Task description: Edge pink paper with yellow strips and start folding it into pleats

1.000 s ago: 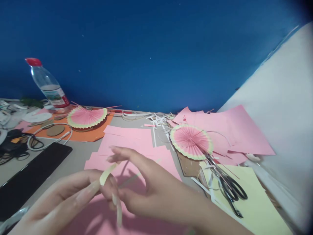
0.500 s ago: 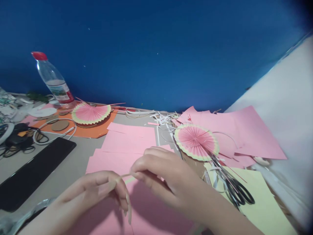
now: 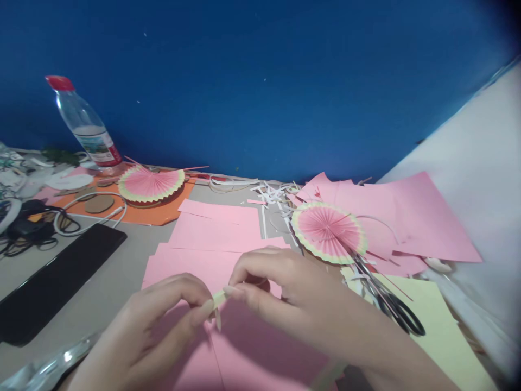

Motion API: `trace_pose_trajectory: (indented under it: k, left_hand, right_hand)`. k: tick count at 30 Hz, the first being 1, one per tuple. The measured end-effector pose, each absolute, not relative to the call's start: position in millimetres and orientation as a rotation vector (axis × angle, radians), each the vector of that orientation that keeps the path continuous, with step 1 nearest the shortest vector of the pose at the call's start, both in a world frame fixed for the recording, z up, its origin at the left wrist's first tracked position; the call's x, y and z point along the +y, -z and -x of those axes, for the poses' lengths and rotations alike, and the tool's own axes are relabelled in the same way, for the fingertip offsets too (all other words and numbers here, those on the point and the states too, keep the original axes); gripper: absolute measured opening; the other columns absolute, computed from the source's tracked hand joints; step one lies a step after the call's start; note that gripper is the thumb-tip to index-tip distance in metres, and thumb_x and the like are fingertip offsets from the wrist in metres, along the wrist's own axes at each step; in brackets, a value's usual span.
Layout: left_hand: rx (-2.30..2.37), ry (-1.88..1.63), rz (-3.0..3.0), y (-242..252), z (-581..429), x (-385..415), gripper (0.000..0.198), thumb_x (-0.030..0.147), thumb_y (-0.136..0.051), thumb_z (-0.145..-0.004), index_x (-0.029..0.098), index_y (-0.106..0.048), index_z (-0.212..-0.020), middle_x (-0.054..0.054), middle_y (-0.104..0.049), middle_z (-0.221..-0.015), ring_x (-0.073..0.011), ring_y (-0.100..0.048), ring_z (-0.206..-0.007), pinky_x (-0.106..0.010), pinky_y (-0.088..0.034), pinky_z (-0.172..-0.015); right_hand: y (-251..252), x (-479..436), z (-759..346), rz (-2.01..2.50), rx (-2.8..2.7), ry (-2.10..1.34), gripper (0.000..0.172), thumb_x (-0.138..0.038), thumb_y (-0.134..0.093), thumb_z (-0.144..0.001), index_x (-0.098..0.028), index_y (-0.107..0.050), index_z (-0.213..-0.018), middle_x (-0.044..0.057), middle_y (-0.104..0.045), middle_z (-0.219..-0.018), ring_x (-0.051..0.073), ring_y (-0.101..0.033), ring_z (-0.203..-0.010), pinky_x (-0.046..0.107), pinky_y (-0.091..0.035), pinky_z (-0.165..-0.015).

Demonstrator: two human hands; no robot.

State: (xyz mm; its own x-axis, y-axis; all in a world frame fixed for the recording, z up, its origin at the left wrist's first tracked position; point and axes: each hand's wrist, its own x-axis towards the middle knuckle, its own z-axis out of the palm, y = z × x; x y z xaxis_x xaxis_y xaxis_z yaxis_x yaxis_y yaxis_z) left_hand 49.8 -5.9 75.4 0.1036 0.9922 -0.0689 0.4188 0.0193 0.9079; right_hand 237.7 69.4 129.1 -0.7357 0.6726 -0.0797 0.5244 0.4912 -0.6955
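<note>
Low in the picture my left hand [image 3: 163,320] and my right hand [image 3: 280,293] meet over pink paper sheets [image 3: 211,244]. Both pinch a thin pale yellow paper strip [image 3: 220,297] between thumb and fingertips, so only a short piece of it shows between the two hands. A round pink pleated paper fan with a yellow-green rim [image 3: 329,232] lies just beyond my right hand. Black-handled scissors [image 3: 391,304] lie to its right on a pale yellow sheet [image 3: 439,326].
A second pleated fan [image 3: 150,184] rests on orange paper [image 3: 158,214] at the back left, near a tilted plastic bottle with a red cap [image 3: 87,127]. A flat black object [image 3: 52,282], cables [image 3: 36,231], white paper trimmings [image 3: 268,195] and more pink sheets [image 3: 407,217] lie around. A blue wall rises behind.
My right hand went from spread fingers to a pinch on the strip. The two hands came closer together, and the loose hanging end of the strip is no longer seen.
</note>
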Motion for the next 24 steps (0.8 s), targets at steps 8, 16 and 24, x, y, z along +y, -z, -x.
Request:
trace_pose_trajectory:
  k: [8, 16, 24]
  left_hand:
    - [1.471, -0.706, -1.594, -58, -38, -4, 0.022, 0.04, -0.046, -0.089, 0.023, -0.059, -0.091, 0.0, -0.068, -0.086, -0.0148, -0.064, -0.08, -0.02, -0.05, -0.071]
    - [1.48, -0.462, -2.363, -13, -11, -31, 0.055, 0.03, -0.053, -0.078, 0.036, -0.042, -0.132, -0.002, -0.043, -0.141, -0.0284, -0.036, -0.13, -0.048, -0.031, -0.105]
    - [1.474, -0.074, -2.644, -1, -12, -38, 0.083, 0.042, -0.065, -0.067, 0.029, -0.03, -0.14, -0.01, -0.027, -0.149, -0.0341, -0.022, -0.136, -0.054, -0.015, -0.108]
  right_hand:
    - [-121, 73, -239, 1.021, -2.609, -0.972, 0.024, -0.029, -0.048, -0.091, -0.02, -0.053, -0.07, -0.009, -0.058, -0.07, 0.007, -0.051, -0.068, 0.022, -0.033, -0.059]
    - [-98, 75, -239, 1.2, -2.463, -1.182, 0.02, -0.029, -0.048, -0.089, -0.023, -0.054, -0.072, -0.009, -0.059, -0.071, 0.007, -0.051, -0.063, 0.021, -0.03, -0.051]
    - [-40, 61, -208, 1.248, -2.509, -1.172, 0.02, -0.024, -0.052, -0.085, -0.018, -0.05, -0.065, -0.004, -0.055, -0.067, 0.009, -0.044, -0.062, 0.022, -0.027, -0.056]
